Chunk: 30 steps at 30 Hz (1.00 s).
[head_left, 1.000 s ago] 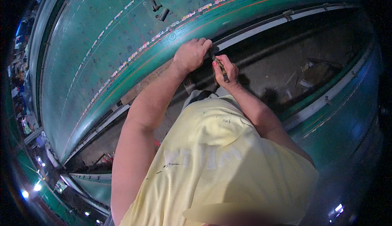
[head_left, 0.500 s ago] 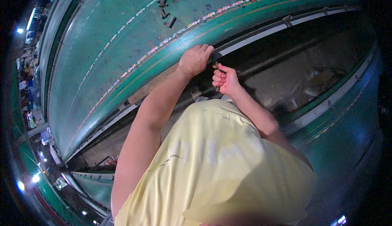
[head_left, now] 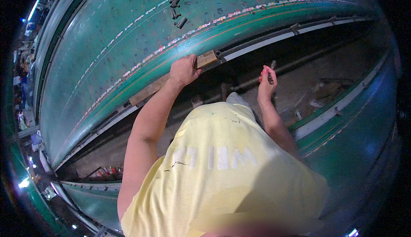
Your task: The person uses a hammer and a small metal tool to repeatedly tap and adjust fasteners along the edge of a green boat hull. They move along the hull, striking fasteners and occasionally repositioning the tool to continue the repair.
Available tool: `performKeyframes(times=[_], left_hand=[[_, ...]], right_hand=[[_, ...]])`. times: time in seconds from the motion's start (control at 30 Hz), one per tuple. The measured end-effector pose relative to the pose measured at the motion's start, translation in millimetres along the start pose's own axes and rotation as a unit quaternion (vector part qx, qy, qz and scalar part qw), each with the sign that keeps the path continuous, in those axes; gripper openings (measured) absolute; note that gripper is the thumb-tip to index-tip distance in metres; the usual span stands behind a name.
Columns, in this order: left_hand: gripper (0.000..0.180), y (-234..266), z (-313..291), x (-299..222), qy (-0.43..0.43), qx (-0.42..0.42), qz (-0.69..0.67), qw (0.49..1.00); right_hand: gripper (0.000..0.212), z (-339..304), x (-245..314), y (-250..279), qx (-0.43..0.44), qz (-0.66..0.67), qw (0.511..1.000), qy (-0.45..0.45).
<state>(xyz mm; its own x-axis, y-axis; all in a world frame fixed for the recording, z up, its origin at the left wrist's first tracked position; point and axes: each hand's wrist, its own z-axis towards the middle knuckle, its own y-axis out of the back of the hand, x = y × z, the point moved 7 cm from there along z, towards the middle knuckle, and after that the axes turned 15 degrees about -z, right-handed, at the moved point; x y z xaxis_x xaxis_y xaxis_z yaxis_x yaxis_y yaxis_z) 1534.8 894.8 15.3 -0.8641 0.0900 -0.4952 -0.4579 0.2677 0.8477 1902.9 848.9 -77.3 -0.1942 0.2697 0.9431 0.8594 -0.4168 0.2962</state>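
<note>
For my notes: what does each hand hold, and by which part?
Right hand: a small dark rod, held by its lower end. Left hand: rests on the wooden strip, near its right end.

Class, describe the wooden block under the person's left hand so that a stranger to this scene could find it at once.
Start at the big green metal surface and follow its near edge, beside the pale rail, to the left hand. The wooden block juts out to the right of that hand. It is flat, tan and rectangular, unlike the small dark cylinders lying farther up.
</note>
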Motion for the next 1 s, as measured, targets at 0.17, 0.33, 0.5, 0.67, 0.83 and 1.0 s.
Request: performKeyframes(times=[0.17, 0.33, 0.5, 0.67, 0.83, 1.0], left_hand=[[0.046, 4.0, -1.0, -3.4, -0.018, -0.014, -0.011, 1.000], [0.052, 7.1, -0.6, 1.0, -0.023, -0.003, -0.037, 0.999], [0.049, 6.1, 2.9, -0.6, -0.006, 0.008, -0.042, 0.999], [0.053, 9.7, 0.8, 0.0, -0.029, -0.017, -0.060, 0.998], [0.052, 29.8, -17.6, -14.2, -0.079, -0.061, -0.136, 0.986], [0.043, 116.1, -1.2, -29.2, -0.126, -0.124, -0.225, 0.958]], right_hand=[[0.015, -6.0, 49.3, -45.5, -0.018, -0.003, 0.988, 0.155], [0.018, -50.0, 83.1, -127.0, 0.371, -0.075, 0.905, 0.194], [0.018, -38.6, 71.0, -126.2, 0.210, -0.091, 0.954, 0.191], [0.019, -24.1, 75.2, -116.1, 0.261, -0.103, 0.944, 0.177], [0.023, 3.4, 34.4, -65.1, 0.173, -0.055, 0.983, 0.039], [0.021, -0.7, 12.5, -14.5, 0.134, -0.100, 0.985, 0.040]])
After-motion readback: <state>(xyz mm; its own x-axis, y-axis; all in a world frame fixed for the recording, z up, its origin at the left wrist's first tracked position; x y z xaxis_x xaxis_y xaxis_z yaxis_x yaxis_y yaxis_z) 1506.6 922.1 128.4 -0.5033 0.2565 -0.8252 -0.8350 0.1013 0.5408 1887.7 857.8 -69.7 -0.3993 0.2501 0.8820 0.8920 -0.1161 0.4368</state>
